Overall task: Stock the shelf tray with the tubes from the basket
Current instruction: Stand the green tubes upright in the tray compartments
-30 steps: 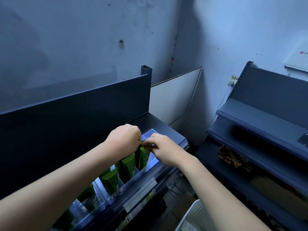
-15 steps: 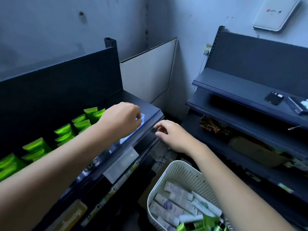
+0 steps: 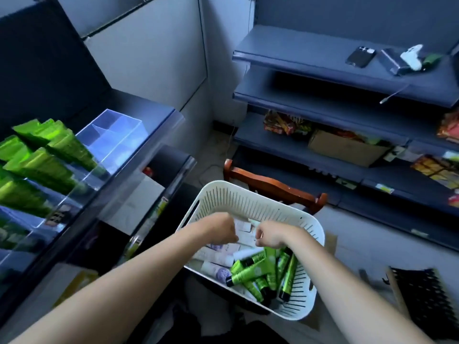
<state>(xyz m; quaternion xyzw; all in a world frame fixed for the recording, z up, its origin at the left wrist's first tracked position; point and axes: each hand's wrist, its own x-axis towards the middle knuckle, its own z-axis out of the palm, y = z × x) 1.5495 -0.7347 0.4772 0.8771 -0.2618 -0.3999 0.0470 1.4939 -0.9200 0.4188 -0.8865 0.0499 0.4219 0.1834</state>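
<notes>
A white slotted basket (image 3: pixel 248 192) stands low in the middle, holding white tubes (image 3: pixel 218 256) on its left side and green tubes (image 3: pixel 258 269) on its right. Both hands are inside it over the white tubes. My left hand (image 3: pixel 221 229) and my right hand (image 3: pixel 270 235) have their fingers curled downward; the grip underneath is hidden. On the dark shelf at the left sits the clear divided tray (image 3: pixel 116 135). Upright green tubes (image 3: pixel 44 155) fill its left compartments, while the compartments at its right end hold nothing.
A brown wooden chair back (image 3: pixel 273 184) rises just behind the basket. Blue-grey shelving (image 3: pixel 310 60) on the right carries a phone (image 3: pixel 361 57), a cardboard box (image 3: pixel 345 147) and snack packs. A black perforated rack (image 3: pixel 427 296) lies at the lower right.
Both hands left the tray on the shelf and came down into the basket. My view swung down and to the right with them.
</notes>
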